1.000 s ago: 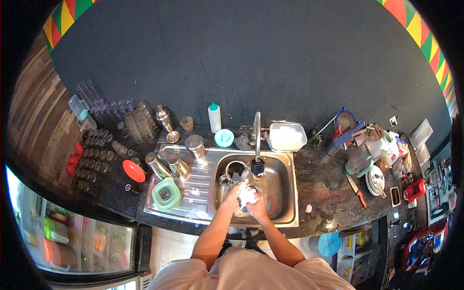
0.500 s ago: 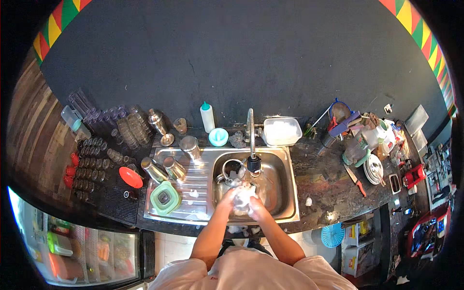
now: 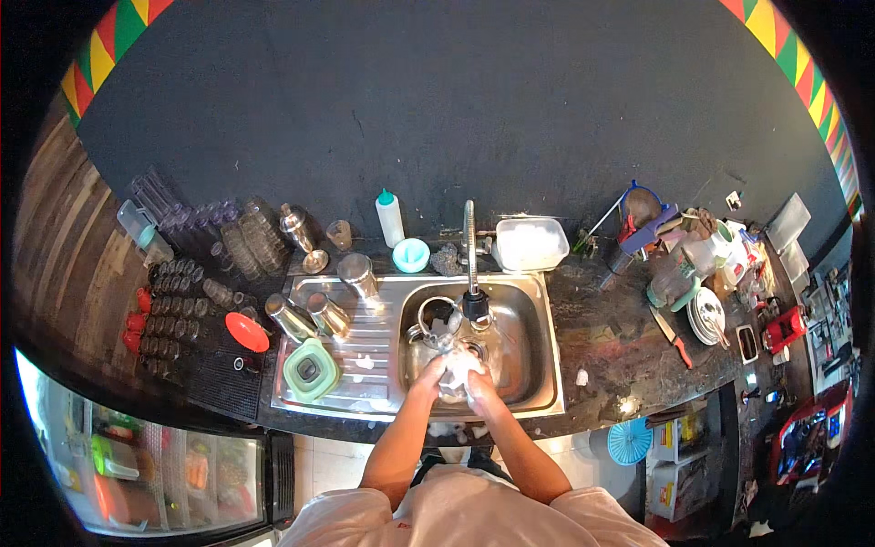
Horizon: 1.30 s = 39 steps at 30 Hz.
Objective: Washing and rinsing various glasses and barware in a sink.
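Object (image 3: pixel 461 366), white and foam-covered, at lower centre of the frame, over the rectangular steel sink (image 3: pixel 532 354), clasped between the bare left hand (image 3: pixel 430 374) and bare right hand (image 3: pixel 481 388); fingers curl around its sides, tips unclear. Left of centre stands a pale-green square plastic container (image 3: pixel 311 369).

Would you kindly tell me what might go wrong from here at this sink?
Slipping: the foam-covered item between the left hand and the right hand may be slick, so it could drop into the sink and strike the round vessel there.

Cuts: the orange-handled knife lies bare on the counter beside the plates; someone reaching there might touch its blade.
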### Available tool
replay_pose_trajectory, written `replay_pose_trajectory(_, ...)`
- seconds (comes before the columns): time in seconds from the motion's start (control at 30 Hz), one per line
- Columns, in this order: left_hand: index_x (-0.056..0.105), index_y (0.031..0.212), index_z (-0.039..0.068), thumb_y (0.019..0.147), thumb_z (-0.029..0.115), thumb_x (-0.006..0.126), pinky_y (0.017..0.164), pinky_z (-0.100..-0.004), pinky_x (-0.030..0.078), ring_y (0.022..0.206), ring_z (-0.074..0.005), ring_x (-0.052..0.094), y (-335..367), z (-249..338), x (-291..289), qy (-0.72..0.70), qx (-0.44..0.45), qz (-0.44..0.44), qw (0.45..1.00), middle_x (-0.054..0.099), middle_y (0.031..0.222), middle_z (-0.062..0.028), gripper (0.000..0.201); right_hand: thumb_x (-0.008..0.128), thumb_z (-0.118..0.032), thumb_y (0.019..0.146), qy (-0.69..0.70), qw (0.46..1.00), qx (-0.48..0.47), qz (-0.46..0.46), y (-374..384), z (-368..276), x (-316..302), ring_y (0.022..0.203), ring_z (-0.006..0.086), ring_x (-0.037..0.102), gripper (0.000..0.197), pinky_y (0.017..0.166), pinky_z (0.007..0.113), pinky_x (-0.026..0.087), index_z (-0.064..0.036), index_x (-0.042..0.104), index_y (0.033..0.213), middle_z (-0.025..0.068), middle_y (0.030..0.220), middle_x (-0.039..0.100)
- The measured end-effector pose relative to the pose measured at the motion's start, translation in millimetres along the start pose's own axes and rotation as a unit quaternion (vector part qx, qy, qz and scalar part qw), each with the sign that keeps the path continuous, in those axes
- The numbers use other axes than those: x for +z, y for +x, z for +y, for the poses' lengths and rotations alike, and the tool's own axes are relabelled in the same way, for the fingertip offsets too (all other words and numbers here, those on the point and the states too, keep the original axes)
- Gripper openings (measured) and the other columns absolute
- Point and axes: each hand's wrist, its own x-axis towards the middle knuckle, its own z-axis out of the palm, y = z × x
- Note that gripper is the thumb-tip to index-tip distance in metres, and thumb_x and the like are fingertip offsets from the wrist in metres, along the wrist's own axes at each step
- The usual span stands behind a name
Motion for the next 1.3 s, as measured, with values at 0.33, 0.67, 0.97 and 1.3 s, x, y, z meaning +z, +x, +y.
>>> replay_pose_trajectory(0.33, 0.061, 0.099, 0.007, 0.071, 0.007, 0.066, 0.068, -0.0344, 0.051, 0.08, -0.0184, 0.062, -7, 3, 16, 0.174, 0.038, 0.196, 0.964, 0.065, 0.088, -0.0061, 0.028, 0.048, -0.005, 0.074, -0.091, 0.991, 0.007, 0.098, 13, -60, -61, 0.072, 0.0139, 0.06, 0.031, 0.062, 0.025, 0.049, 0.0052, 0.059, 0.102, 0.0078, 0.085, 0.063)
replay_pose_trajectory(0.67, 0.055, 0.107, 0.005, 0.073, 0.018, 0.066, 0.075, -0.0307, 0.051, 0.087, -0.0198, 0.062, -14, -21, 26, 0.129, 0.089, 0.117, 0.981, 0.063, 0.095, -0.008, 0.038, 0.06, -0.005, 0.06, -0.223, 0.971, -0.083, -0.02, 24, -24, -35, 0.085, 0.015, 0.058, 0.044, 0.077, 0.027, 0.046, -0.0022, 0.054, 0.104, 0.0039, 0.094, 0.059)
replay_pose_trajectory(0.97, 0.056, 0.106, 0.007, 0.092, 0.032, 0.038, 0.077, -0.0349, 0.051, 0.086, -0.0218, 0.062, -10, -30, 32, -0.13, 0.038, 0.123, 0.983, 0.063, 0.099, -0.0073, 0.034, 0.053, -0.005, 0.065, -0.354, 0.916, -0.137, 0.132, 17, -21, -9, 0.083, 0.0212, 0.061, 0.039, 0.075, 0.032, 0.048, 0.0004, 0.056, 0.104, 0.013, 0.088, 0.063)
replay_pose_trajectory(1.3, 0.057, 0.106, 0.002, 0.088, 0.028, 0.052, 0.071, -0.032, 0.049, 0.092, -0.0207, 0.058, -2, -28, -17, 0.195, 0.044, 0.208, 0.958, 0.061, 0.097, -0.0084, 0.031, 0.048, -0.007, 0.07, -0.609, 0.783, -0.126, -0.022, 29, -45, -18, 0.094, 0.0367, 0.059, 0.038, 0.084, 0.038, 0.047, -0.007, 0.058, 0.106, 0.0167, 0.1, 0.062)
